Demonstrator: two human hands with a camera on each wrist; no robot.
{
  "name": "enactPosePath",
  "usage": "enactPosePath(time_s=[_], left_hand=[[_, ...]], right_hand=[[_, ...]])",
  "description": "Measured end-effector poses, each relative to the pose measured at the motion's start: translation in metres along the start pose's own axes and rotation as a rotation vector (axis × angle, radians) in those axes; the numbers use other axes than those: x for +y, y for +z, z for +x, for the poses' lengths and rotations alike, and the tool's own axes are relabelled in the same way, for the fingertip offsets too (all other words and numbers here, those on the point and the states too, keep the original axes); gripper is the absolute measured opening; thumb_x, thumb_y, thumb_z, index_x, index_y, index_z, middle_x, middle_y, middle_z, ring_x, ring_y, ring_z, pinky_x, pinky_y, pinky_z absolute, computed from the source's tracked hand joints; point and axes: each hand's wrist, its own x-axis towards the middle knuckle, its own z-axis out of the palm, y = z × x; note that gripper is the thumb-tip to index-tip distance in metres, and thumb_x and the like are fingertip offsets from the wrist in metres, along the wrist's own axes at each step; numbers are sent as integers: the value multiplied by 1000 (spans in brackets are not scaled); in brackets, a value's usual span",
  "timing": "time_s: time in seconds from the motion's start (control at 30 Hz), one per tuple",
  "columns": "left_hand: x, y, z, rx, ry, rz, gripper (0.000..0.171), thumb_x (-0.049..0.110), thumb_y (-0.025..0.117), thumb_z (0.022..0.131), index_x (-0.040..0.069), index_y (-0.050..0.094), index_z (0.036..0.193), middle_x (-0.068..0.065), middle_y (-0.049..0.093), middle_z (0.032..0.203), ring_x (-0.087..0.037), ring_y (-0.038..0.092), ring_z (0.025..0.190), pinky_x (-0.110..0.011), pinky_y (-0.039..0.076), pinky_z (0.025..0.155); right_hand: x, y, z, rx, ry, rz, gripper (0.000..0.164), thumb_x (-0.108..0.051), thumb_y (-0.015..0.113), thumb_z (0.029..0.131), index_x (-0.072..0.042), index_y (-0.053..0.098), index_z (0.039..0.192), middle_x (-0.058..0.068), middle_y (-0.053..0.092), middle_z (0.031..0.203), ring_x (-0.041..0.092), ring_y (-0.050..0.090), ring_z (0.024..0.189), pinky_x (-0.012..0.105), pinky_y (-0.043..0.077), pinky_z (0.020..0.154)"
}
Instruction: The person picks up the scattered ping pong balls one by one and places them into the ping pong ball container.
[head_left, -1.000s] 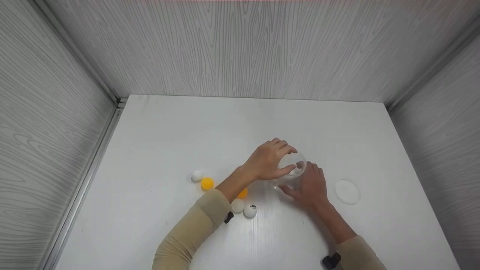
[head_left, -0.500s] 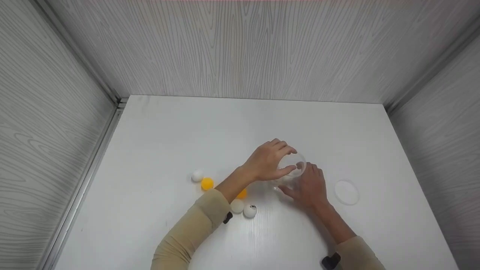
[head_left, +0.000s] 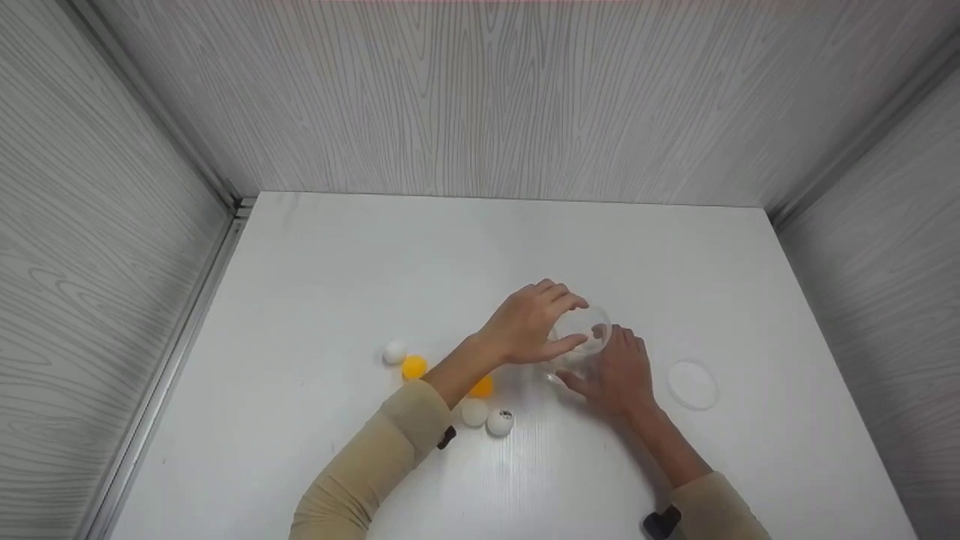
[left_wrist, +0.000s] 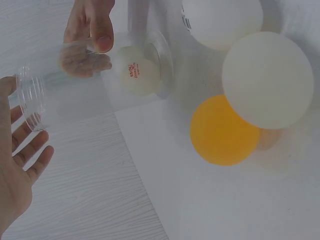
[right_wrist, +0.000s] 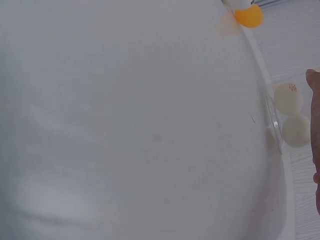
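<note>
A clear plastic jar (left_wrist: 75, 95) stands upright on the table, its ridged mouth uppermost. My right hand (head_left: 626, 371) grips it low on the side, thumb and fingers wrapped round the wall. White table tennis balls (right_wrist: 288, 98) lie at the jar's bottom; the one in the left wrist view has red print. Over the mouth is my left hand (head_left: 529, 326), fingers spread and relaxed at the rim, with nothing held. Left of the jar, orange balls (head_left: 414, 367) and white balls (head_left: 500, 422) lie loose, partly under the left forearm.
A clear round lid (head_left: 693, 384) lies flat on the white table (head_left: 360, 255), right of the right hand. Grey wood-grain panels (head_left: 480, 97) rise at the back and both sides.
My left hand has drawn back slightly to the left from the jar's mouth, the forearm shifting with it. The right hand and the jar have stayed put.
</note>
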Motion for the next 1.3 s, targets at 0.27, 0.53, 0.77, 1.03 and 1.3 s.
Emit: enactPosePath(time_s=[0.27, 0.53, 0.77, 1.03, 1.3], left_hand=[[-3, -8, -7, 5, 9, 13, 42, 45, 67, 100, 15, 70, 130, -2, 72, 122, -20, 67, 108, -29, 59, 96], [-7, -15, -15, 13, 14, 51, 43, 46, 67, 100, 16, 70, 130, -2, 71, 121, -20, 66, 107, -29, 59, 93], [-12, -24, -23, 33, 7, 69, 42, 45, 69, 99, 14, 71, 128, -2, 72, 118, -21, 67, 106, -31, 60, 92], [-22, -33, -40, 31, -10, 83, 42, 44, 71, 98, 14, 70, 127, -3, 72, 116, -21, 67, 105, -32, 60, 91], [-33, -42, -57, 3, -65, 92, 42, 43, 71, 99, 14, 69, 129, -4, 72, 119, -23, 67, 107, -34, 60, 92]], right_hand=[[0, 1, 0, 41, 2, 29, 88, -68, 84, 68, 0, 60, 119, 16, 63, 102, 39, 63, 102, 50, 51, 86], [2, 3, -1, 51, -12, 28, 90, -67, 83, 68, 1, 58, 121, 18, 64, 103, 38, 63, 102, 51, 52, 87], [1, 3, -1, 35, 4, 37, 89, -68, 82, 69, 1, 59, 121, 18, 64, 102, 39, 63, 102, 51, 52, 88], [1, 2, -1, 30, -3, 38, 91, -68, 82, 68, 1, 58, 122, 19, 65, 102, 38, 63, 101, 51, 51, 88], [1, 1, -1, 21, 9, 30, 92, -72, 81, 70, 1, 59, 122, 18, 65, 103, 39, 64, 103, 49, 52, 88]])
